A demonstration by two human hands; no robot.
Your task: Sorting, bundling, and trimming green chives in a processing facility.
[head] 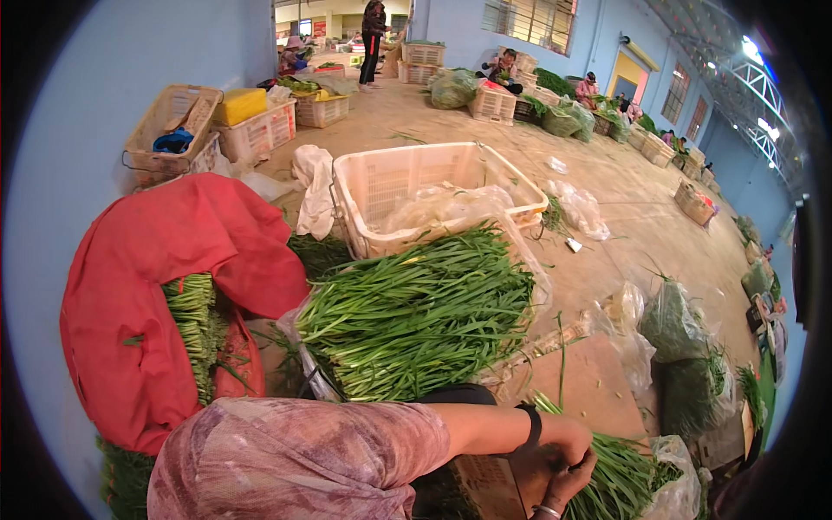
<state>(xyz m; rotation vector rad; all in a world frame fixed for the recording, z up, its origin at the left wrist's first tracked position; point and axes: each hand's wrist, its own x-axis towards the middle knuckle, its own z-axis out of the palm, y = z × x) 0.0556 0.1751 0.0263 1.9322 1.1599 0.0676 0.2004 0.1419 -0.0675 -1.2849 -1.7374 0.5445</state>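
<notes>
My left hand [567, 439], with a black band at its wrist, reaches to the lower right, its fingers curled down. Against its fingertips is my right hand [571, 480], which wears a silver bangle. Long green leafy stalks [614, 478] lie just right of both hands, and a few stick up behind the left wrist. Whether either hand grips any stalks is hidden. Beneath is a brown board [578, 383]. Beyond my left forearm lies a large heap of green leafy stalks [422, 312] on clear plastic sheeting.
A pale plastic crate [442, 231] holding clear plastic stands behind the heap. At left, red cloth [149, 240] drapes over bundled green stalks [192, 325]. Filled plastic bags [673, 318] stand at right. Crates [257, 133] line the wall; several people sit farther off and a person [372, 42] stands by the doorway.
</notes>
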